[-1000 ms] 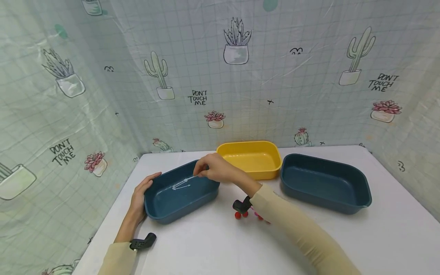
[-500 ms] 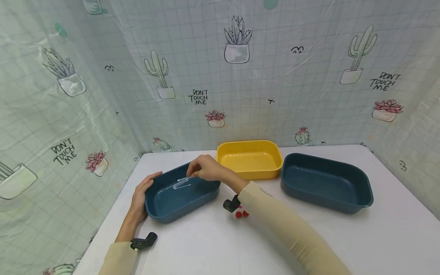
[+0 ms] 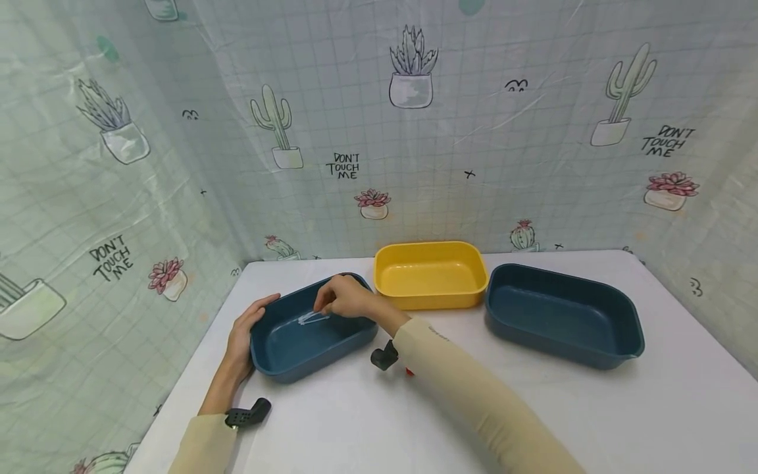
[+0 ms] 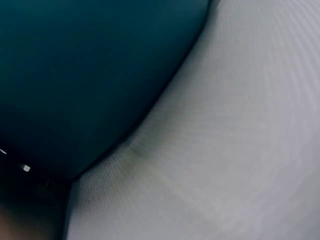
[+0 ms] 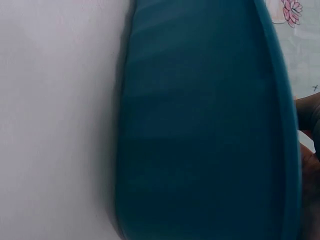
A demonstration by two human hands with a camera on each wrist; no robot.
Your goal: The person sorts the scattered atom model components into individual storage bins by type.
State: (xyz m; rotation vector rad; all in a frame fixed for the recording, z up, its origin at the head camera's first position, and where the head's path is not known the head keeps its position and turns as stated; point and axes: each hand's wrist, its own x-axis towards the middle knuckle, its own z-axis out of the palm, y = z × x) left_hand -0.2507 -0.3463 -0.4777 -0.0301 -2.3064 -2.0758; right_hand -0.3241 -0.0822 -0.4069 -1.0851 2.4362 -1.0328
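In the head view my left hand [image 3: 241, 337] rests against the left end of a dark blue bin [image 3: 308, 355], its fingers lying along the outer side by the rim. My right hand [image 3: 348, 296] reaches down into this bin from the right, thumb and fingertips pinched together. They seem to hold a thin white stick, mostly hidden by the fingers. Beside the fingertips, thin white sticks [image 3: 309, 319] lie on the bin's floor. The right wrist view is filled by the bin's outer wall [image 5: 200, 120], with part of my right hand [image 5: 310, 165] beyond the rim.
A yellow bin [image 3: 431, 299] stands at the back middle of the white table [image 3: 331, 428]. Right of it is a second dark blue bin [image 3: 556, 336]. A small red thing [image 3: 409, 372] shows beside my right sleeve. A patterned curtain [image 3: 414, 145] closes off the back and sides.
My right hand has moved left and lower into the bin, carrying a white stick toward the others. The sleeve now covers most of the red pieces. My left hand stays where it was.
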